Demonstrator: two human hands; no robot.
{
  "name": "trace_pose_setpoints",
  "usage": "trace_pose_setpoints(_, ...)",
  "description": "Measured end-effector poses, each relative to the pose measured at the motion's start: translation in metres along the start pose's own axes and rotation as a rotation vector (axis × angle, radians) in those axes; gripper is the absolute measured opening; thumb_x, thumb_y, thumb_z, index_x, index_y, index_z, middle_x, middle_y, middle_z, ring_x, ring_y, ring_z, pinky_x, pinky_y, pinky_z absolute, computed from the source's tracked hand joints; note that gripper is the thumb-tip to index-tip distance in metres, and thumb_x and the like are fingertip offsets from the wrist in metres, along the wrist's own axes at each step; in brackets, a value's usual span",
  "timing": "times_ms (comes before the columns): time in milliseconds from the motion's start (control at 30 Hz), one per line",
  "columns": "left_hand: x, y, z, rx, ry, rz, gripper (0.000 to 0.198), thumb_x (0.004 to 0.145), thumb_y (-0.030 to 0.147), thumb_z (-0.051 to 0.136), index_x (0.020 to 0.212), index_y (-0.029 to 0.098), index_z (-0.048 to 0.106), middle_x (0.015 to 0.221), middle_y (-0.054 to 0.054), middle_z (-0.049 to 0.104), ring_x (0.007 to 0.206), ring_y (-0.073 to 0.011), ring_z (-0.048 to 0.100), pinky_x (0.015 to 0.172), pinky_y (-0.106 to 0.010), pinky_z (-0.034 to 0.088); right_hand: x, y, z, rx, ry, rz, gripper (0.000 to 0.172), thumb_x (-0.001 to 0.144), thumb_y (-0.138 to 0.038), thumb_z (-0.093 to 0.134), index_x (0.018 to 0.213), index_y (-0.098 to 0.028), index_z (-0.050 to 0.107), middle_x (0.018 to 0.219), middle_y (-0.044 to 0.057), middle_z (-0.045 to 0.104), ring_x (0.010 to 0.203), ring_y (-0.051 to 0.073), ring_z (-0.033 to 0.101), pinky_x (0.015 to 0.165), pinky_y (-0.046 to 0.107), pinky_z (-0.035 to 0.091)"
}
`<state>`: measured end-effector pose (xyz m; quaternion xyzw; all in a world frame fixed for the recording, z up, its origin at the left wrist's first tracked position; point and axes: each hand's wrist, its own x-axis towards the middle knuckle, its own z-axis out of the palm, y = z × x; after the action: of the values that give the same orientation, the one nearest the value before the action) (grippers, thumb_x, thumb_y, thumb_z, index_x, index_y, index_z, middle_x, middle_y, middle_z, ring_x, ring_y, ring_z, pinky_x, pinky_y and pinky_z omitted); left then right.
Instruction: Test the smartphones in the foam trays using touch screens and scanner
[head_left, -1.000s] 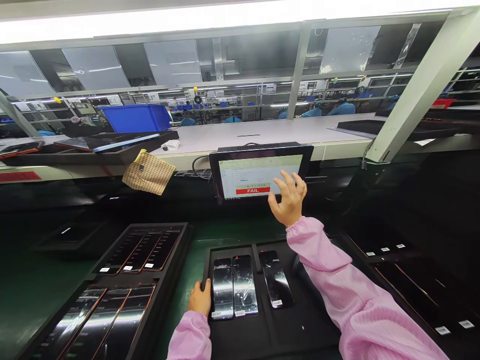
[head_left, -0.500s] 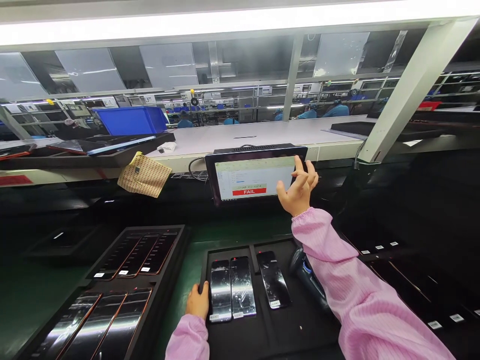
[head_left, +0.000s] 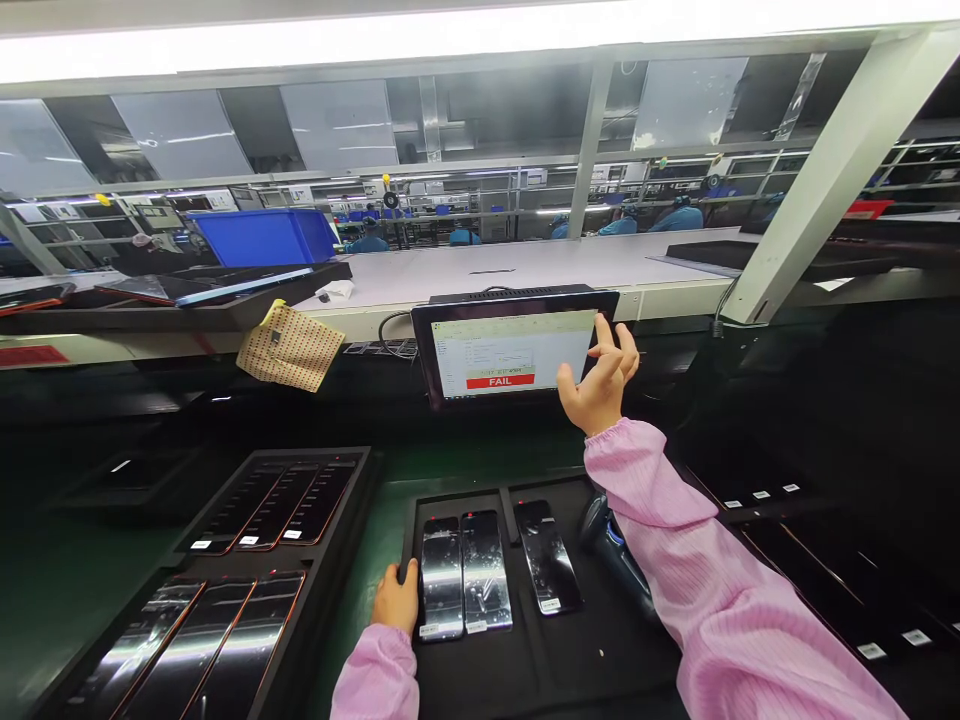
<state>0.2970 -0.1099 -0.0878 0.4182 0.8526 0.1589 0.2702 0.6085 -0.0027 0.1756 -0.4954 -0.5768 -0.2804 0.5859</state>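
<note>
My right hand is raised at the right side of a touchscreen monitor, fingers apart, index fingertip at the screen's upper right corner. A red bar on the display reads FAIL. Below, my left hand grips the left rim of a black tray. Inside that tray lie two smartphones side by side, the left phone and the middle phone. A third phone rests in the compartment to their right. Partly hidden under my right forearm is a dark handheld scanner.
To the left, another black tray holds several phones. More labelled phones lie in the dark at right. A blue bin stands on the shelf, and a dotted yellow-edged sheet hangs off its edge. People in blue sit far behind.
The text above the red FAIL bar and the screen's content have changed. My right index finger has shifted slightly toward the screen's corner. My left hand stays on the tray rim.
</note>
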Motion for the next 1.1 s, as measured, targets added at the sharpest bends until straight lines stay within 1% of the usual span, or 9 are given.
trace_pose_setpoints(133,0.001,-0.001,0.001,-0.011,0.007,0.002,0.056,0.080,0.052,0.033,0.114,0.013,0.054,0.114,-0.017,0.060,0.105,-0.0282,0.056,0.088,-0.037,0.043,0.001,-0.002,0.000,-0.006,-0.013,0.003,0.026,0.066,-0.024,0.047,0.084,-0.023,0.028,0.128,0.016,0.046,0.126,0.031,0.029,0.093,0.057,0.023)
trace_pose_setpoints(233,0.001,-0.002,0.001,-0.015,0.008,-0.001,0.056,0.079,0.052,0.033,0.114,0.013,0.054,0.115,-0.017,0.060,0.106,-0.0285,0.056,0.089,-0.037,0.043,-0.008,-0.005,0.000,0.000,-0.036,-0.036,0.023,0.067,-0.024,0.047,0.085,-0.022,0.032,0.128,0.015,0.047,0.126,0.029,0.029,0.095,0.055,0.024)
trace_pose_setpoints(367,0.000,-0.001,0.001,-0.014,0.001,-0.002,0.057,0.079,0.052,0.032,0.115,0.013,0.053,0.116,-0.017,0.059,0.109,-0.0269,0.054,0.091,-0.035,0.042,-0.029,-0.010,0.004,-0.079,-0.133,-0.154,0.013,0.071,-0.025,0.050,0.082,-0.021,0.048,0.127,0.011,0.048,0.124,0.030,0.031,0.097,0.053,0.023)
trace_pose_setpoints(433,0.000,-0.001,0.001,-0.016,-0.001,-0.002,0.058,0.080,0.052,0.032,0.116,0.012,0.052,0.117,-0.017,0.058,0.110,-0.0263,0.054,0.092,-0.034,0.041,-0.036,-0.012,0.006,-0.125,-0.156,-0.205,0.018,0.072,-0.026,0.052,0.088,-0.022,0.057,0.130,0.009,0.046,0.124,0.031,0.030,0.098,0.054,0.022)
trace_pose_setpoints(500,-0.001,0.000,0.001,-0.019,-0.001,-0.004,0.058,0.080,0.052,0.032,0.117,0.012,0.051,0.118,-0.017,0.057,0.109,-0.0261,0.054,0.092,-0.034,0.041,-0.039,-0.013,0.008,-0.157,-0.155,-0.223,0.026,0.072,-0.027,0.053,0.097,-0.025,0.060,0.132,0.008,0.042,0.124,0.033,0.028,0.096,0.056,0.023)
trace_pose_setpoints(567,-0.001,0.000,0.001,-0.021,0.000,-0.004,0.058,0.080,0.052,0.032,0.117,0.012,0.051,0.118,-0.017,0.057,0.109,-0.0262,0.054,0.092,-0.034,0.041,-0.039,-0.014,0.008,-0.177,-0.155,-0.219,0.029,0.073,-0.028,0.054,0.101,-0.027,0.061,0.134,0.009,0.040,0.123,0.034,0.028,0.095,0.058,0.023)
trace_pose_setpoints(733,-0.002,0.001,0.000,-0.024,-0.001,-0.004,0.058,0.080,0.051,0.033,0.116,0.010,0.052,0.117,-0.018,0.058,0.108,-0.0279,0.054,0.091,-0.035,0.041,-0.036,-0.016,0.008,-0.183,-0.181,-0.204,0.030,0.072,-0.028,0.055,0.101,-0.028,0.062,0.136,0.008,0.038,0.124,0.035,0.027,0.094,0.059,0.024)
trace_pose_setpoints(933,-0.002,0.001,0.000,-0.026,0.006,-0.008,0.056,0.080,0.051,0.034,0.115,0.012,0.053,0.115,-0.017,0.059,0.107,-0.0276,0.056,0.090,-0.036,0.042,-0.034,-0.016,0.009,-0.163,-0.151,-0.194,0.031,0.070,-0.026,0.054,0.100,-0.027,0.062,0.137,0.008,0.036,0.124,0.035,0.028,0.094,0.059,0.024)
trace_pose_setpoints(1100,-0.002,0.001,-0.001,-0.022,0.002,-0.005,0.057,0.079,0.052,0.034,0.116,0.013,0.052,0.117,-0.016,0.058,0.108,-0.0268,0.055,0.091,-0.035,0.042,-0.027,-0.018,0.009,-0.183,-0.148,-0.160,0.037,0.070,-0.026,0.053,0.107,-0.028,0.059,0.138,0.008,0.035,0.124,0.036,0.026,0.093,0.060,0.024)
